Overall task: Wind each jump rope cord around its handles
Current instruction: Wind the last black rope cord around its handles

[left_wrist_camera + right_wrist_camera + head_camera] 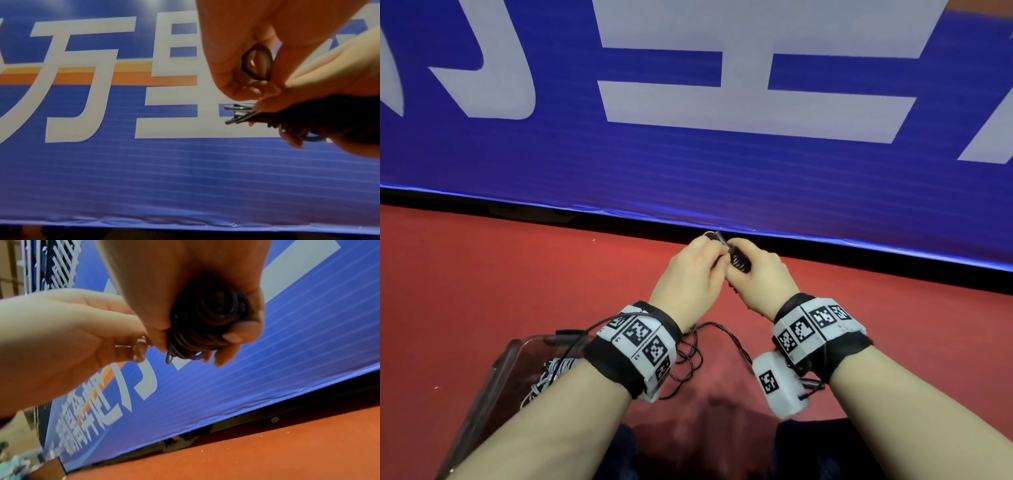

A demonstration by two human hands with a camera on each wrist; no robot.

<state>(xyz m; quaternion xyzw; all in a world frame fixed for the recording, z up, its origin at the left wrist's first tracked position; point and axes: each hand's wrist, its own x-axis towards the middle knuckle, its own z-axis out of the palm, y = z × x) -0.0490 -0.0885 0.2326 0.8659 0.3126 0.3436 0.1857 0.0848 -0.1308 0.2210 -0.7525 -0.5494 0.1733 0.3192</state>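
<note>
Above the red floor [893, 325], near the blue banner [688, 164], the right hand [763, 274] curls tight round the wound jump rope [207, 318]. The left hand [688, 274] pinches its loose cord end [238, 113]. The thin, springy, light cord likely uncoils unless clamped across the coils.

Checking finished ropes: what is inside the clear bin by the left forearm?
Inside the clear bin, a pale wound cord bundle shows; the left forearm covers the rest.
</note>
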